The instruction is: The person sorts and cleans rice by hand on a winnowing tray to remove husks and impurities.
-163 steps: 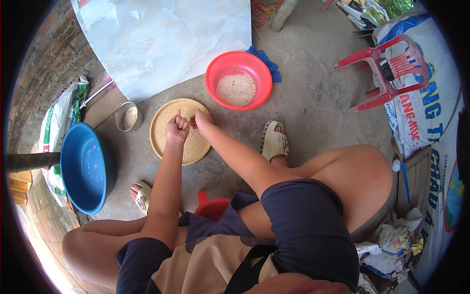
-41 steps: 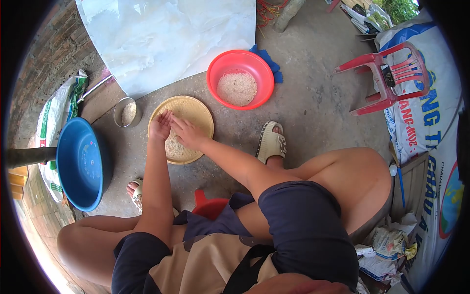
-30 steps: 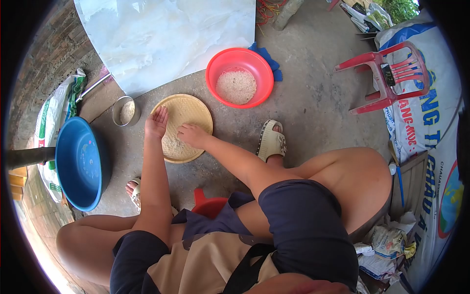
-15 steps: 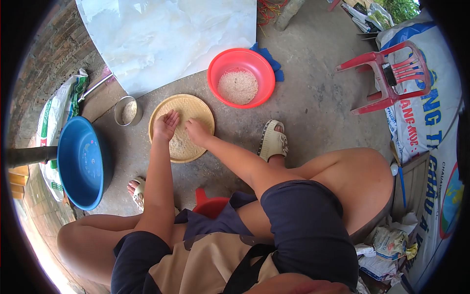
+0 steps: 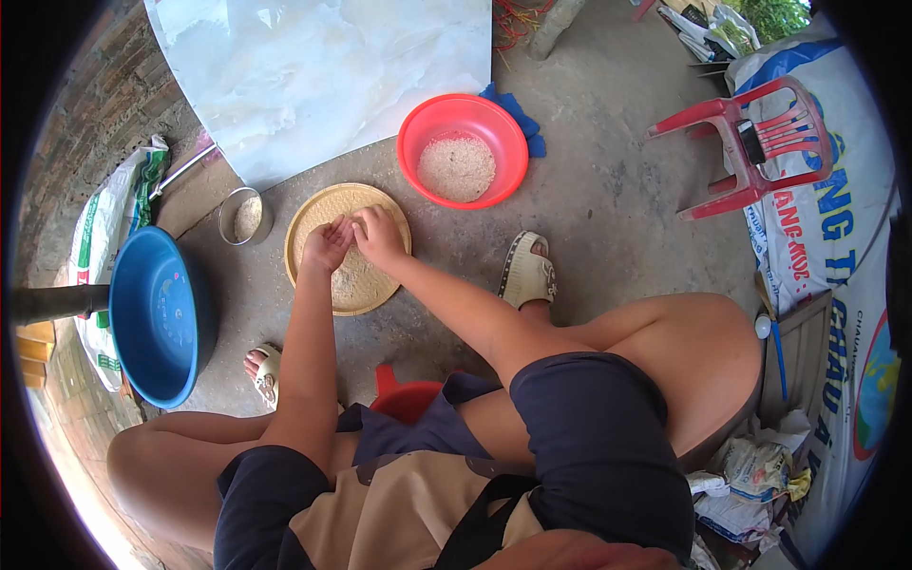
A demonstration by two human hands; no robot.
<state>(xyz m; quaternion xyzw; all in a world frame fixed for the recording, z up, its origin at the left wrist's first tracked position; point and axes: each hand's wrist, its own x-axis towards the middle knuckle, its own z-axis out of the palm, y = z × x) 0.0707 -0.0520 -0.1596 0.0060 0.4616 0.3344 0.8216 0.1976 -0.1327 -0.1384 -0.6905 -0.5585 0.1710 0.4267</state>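
Observation:
A round, light-tan tray (image 5: pixel 310 207) lies on the floor, with pale grains (image 5: pixel 356 285) scattered over its near part. Over the tray, my left hand (image 5: pixel 329 245) is held palm up, fingers stretched out and slightly cupped. My right hand (image 5: pixel 381 239) is beside it on the right, its fingers curled in a pinch close to the left fingertips. Whatever lies in the left palm or between the right fingers is too small to make out. To the left of the tray stands a metal bowl (image 5: pixel 228 228) holding pale grains (image 5: pixel 248 218).
A red basin (image 5: pixel 415 128) with whitish grains (image 5: pixel 457 169) stands beyond the tray to the right. On the left is a blue basin (image 5: pixel 157 323). A pale sheet (image 5: pixel 323 76) lies at the back. A red chair (image 5: pixel 727 119) and large printed sacks (image 5: pixel 807 228) are at right.
My right hand has moved up and left to my left hand, so their fingertips are now close together. My left fingers are slightly more gathered. The whole view has shifted a little.

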